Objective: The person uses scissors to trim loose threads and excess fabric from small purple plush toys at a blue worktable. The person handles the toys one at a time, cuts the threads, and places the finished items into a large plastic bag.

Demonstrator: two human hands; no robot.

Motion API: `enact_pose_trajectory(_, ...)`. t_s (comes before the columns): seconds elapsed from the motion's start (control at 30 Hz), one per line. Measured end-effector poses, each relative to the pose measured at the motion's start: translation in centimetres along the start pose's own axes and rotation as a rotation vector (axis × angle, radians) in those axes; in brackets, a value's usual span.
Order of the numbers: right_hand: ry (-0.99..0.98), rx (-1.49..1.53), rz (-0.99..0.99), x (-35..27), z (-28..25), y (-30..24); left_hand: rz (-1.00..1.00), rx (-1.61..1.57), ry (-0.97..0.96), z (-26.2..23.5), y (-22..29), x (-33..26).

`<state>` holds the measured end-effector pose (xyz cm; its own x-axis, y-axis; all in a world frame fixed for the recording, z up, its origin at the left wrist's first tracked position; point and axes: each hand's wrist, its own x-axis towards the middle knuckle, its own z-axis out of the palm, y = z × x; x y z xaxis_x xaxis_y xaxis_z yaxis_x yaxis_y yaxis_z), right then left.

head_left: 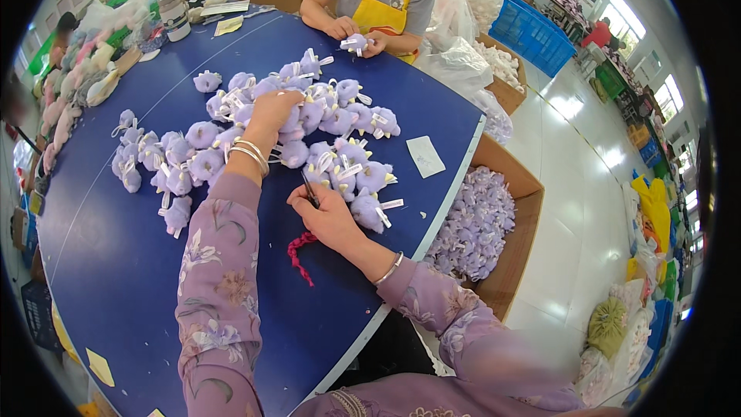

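Note:
Small lilac plush toys [203,135] with white loops and tags lie in a loose heap on the blue table [116,208]. My left hand [274,114] reaches into the middle of the heap, its fingers closed on one plush toy [292,122], which they partly cover. Closer to me, my right hand [328,216] grips a slim dark pointed tool [310,191]; its handles are hidden in the palm, so I cannot tell whether it is snips or tweezers. Below that hand a red braided cord [297,255] hangs or lies over the table.
Across the table a person in a yellow apron [382,4] holds a lilac plush. A cardboard box [525,216] full of lilac plush stands against the right edge. White paper [426,157] lies near that edge; a bottle [174,15] and fluffy pieces [96,69] are far left.

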<state>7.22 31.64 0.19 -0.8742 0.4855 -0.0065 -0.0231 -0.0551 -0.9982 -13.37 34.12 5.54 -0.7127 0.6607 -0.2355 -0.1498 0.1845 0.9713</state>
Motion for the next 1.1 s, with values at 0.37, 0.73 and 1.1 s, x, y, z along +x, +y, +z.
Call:
enact_pose_trajectory(0.37, -0.004, -0.023, -0.004, 0.1, 0.0, 0.0, -0.015, -0.007, 0.011, 0.1, -0.1, 0.1)
enact_pose_trajectory(0.73, -0.012, -0.088, 0.030, 0.3, -0.1, -0.3, 0.040, -0.025, 0.011, -0.1, -0.4, 0.2)
enact_pose_trajectory(1.1, -0.019, 0.230, 0.110, -0.2, 0.1, -0.9, 0.141, -0.177, 0.036, -1.2, -2.3, -1.5)
